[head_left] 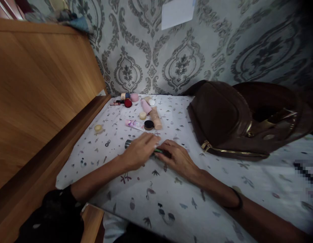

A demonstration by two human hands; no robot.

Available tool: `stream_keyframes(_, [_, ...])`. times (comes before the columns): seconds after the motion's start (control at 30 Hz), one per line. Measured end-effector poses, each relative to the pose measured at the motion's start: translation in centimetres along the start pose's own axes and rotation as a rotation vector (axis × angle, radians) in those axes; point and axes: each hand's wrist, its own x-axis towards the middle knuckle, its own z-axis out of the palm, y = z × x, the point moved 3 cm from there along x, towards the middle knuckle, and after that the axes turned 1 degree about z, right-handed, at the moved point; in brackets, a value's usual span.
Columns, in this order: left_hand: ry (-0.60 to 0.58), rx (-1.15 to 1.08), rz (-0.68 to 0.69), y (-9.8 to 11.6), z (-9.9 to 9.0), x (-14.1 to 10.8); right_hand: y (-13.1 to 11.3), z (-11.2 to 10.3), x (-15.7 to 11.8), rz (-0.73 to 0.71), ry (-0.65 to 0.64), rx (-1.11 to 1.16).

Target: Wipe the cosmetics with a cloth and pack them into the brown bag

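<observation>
My left hand [141,150] is closed over a small cylindrical container, whose dark, shiny end [127,144] sticks out past the wrist side. Fingers of my right hand [178,157] are bent round a slim green piece [158,151] that shows between the two hands. Whether the green piece and the cylinder are one thing, I cannot tell; my hands cover most of them. Just beyond my left hand lie a round black-lidded jar [148,125], a pink and white tube [134,125] and a beige tube [155,118].
Farther back are a pink tube [145,106], a red round item [127,103], a pink jar [134,97] and a cream-coloured pot [142,115]. A yellowish pot [98,128] sits left. On the right stands a brown bag [222,118]. A wooden panel [45,84] borders the left side.
</observation>
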Motion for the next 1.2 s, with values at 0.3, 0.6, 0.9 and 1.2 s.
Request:
stream_keyframes(0.3, [-0.166,0.071,-0.099,-1.3,1.2,-0.1,-0.1,-0.2,0.0,-0.019,-0.034,0.029])
stream_keyframes(0.6, [-0.109,-0.115,-0.359,-6.7,-1.2,-3.7,-0.8,-0.1,-0.2,-0.005,-0.093,-0.059])
stream_keyframes(0.9, [-0.075,-0.191,-0.470,-8.0,-1.3,-3.4,-1.4,0.0,-0.6,-0.105,-0.101,0.081])
stream_keyframes(1.2, [-0.192,0.083,-0.167,0.3,-0.4,0.2,-1.9,0.2,-1.2,-0.292,-0.011,-0.072])
